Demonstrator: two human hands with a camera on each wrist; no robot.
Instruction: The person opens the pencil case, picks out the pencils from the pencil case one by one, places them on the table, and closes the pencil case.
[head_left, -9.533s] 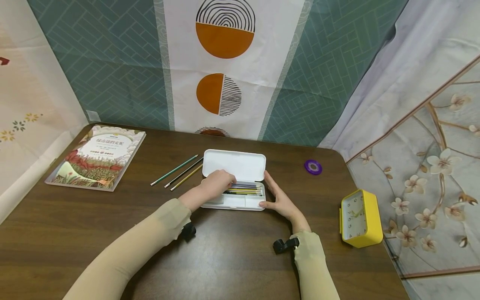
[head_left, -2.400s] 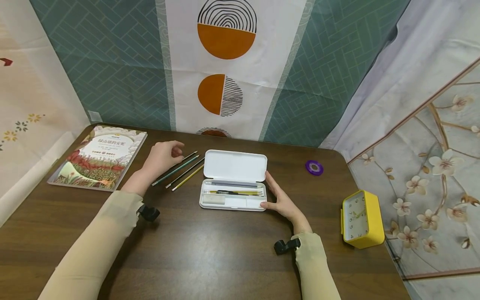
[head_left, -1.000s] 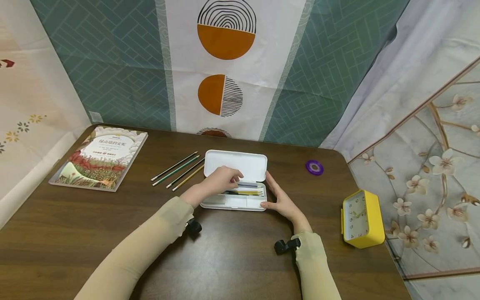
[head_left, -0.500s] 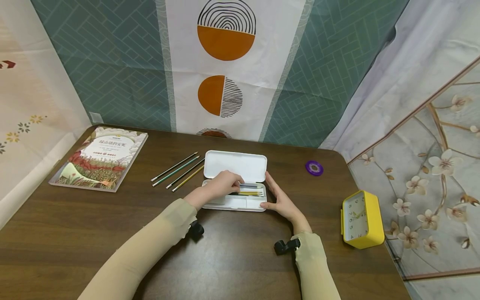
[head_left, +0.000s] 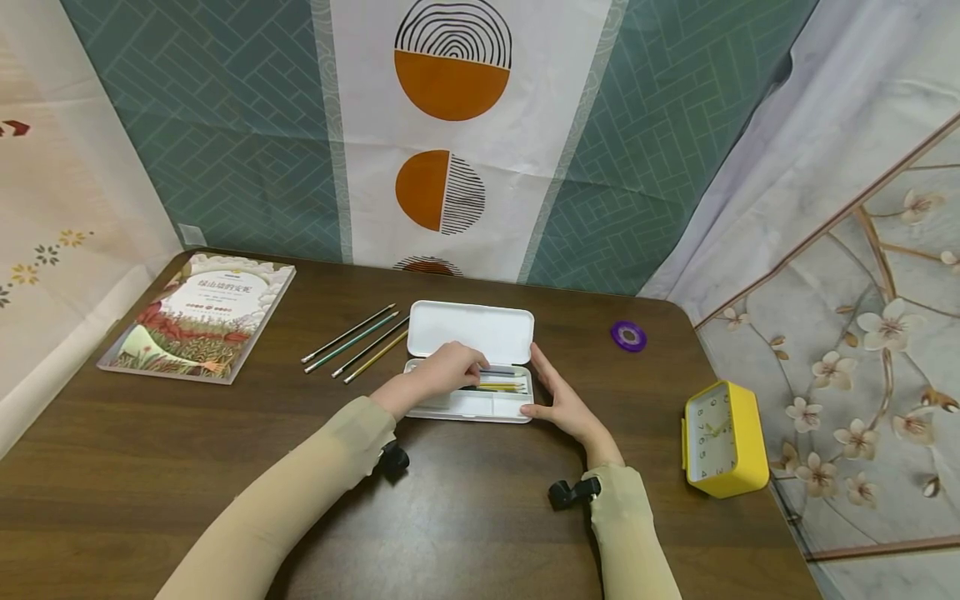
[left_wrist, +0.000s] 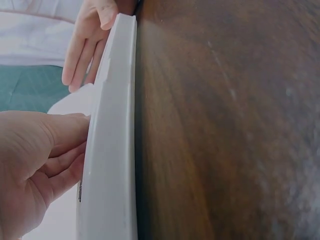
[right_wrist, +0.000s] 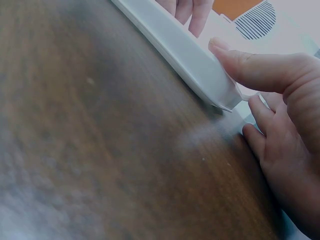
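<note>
A white pencil case (head_left: 472,406) lies with its lid (head_left: 471,330) folded back, and several pencils (head_left: 504,387) rest inside. My left hand (head_left: 448,367) reaches into the case from the left, fingers bent down among the pencils. In the left wrist view, thumb and fingers (left_wrist: 65,132) dip behind the case wall, so the fingertips are hidden; I cannot tell whether they pinch a pencil. My right hand (head_left: 564,405) rests at the case's right end. Its thumb (right_wrist: 235,60) touches the front corner, while its straight fingers extend along the right side toward the lid.
Several loose pencils (head_left: 350,342) lie side by side left of the case. Farther left is a picture-covered book (head_left: 198,317). A purple ring-shaped object (head_left: 628,336) lies at the back right, and a yellow alarm clock (head_left: 723,437) stands near the right edge of the brown table (head_left: 465,517).
A dark pencil now lies leftmost among the loose ones. My left hand has come from there back into the case and barely moves over the last half second. The right hand stays put.
</note>
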